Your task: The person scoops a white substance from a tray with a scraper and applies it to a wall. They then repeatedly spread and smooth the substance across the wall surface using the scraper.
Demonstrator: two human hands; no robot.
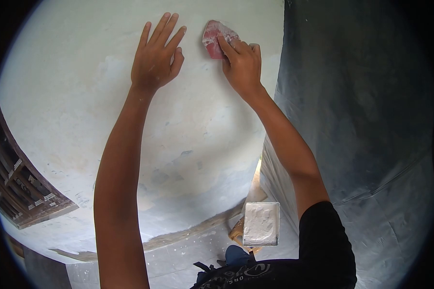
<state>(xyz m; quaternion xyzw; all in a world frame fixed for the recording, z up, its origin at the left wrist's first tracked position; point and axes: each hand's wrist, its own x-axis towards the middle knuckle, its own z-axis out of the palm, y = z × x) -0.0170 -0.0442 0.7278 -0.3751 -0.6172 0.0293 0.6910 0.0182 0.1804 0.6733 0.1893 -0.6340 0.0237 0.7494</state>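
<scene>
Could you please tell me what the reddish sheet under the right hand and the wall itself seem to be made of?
The reddish sheet looks like sandpaper: thin, bent, dusted white. The wall looks like plaster or filler, matt and patchy. The right hand presses the sheet flat.

- Pale plastered wall (82,96), patchy with grey and cream blotches, evenly daylit.
- Dark grey sheeting (361,96) draped over the right side, creased in long folds.
- Slatted wooden window frame (19,188) at lower left.
- Strip of bare brown edging (193,233) along the wall's foot.
- White-spattered floor (178,260) below.
</scene>
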